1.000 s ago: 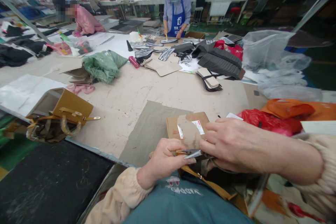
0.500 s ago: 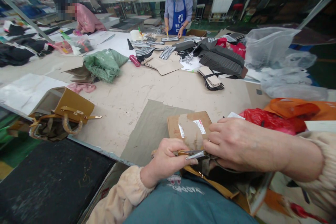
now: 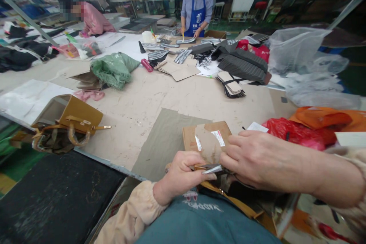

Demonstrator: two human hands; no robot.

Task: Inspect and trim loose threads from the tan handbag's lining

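Observation:
My left hand (image 3: 183, 173) is closed on the edge of a tan leather bag (image 3: 246, 209) held against my apron, thumb on the near side and fingers behind. Beside that thumb, a pointed silvery-white piece (image 3: 213, 169) juts from the edge; its kind I cannot make out. My right hand (image 3: 254, 156) has its fingers bent and closed at the right end of the same edge, and what lies under them is hidden. Just beyond both hands, a taped cardboard box (image 3: 207, 139) rests on the table.
A second tan handbag (image 3: 84, 112) lies at the table's left edge. Red plastic bags (image 3: 291, 133) and orange material (image 3: 320, 118) are on the right. Across the table (image 3: 137, 103) are a green sack (image 3: 114, 70), dark stacked pieces (image 3: 243, 65) and a co-worker in a blue apron (image 3: 197, 11).
My right hand and forearm have shifted slightly, with the fingers a little further left along the edge. My left hand keeps its hold in nearly the same place.

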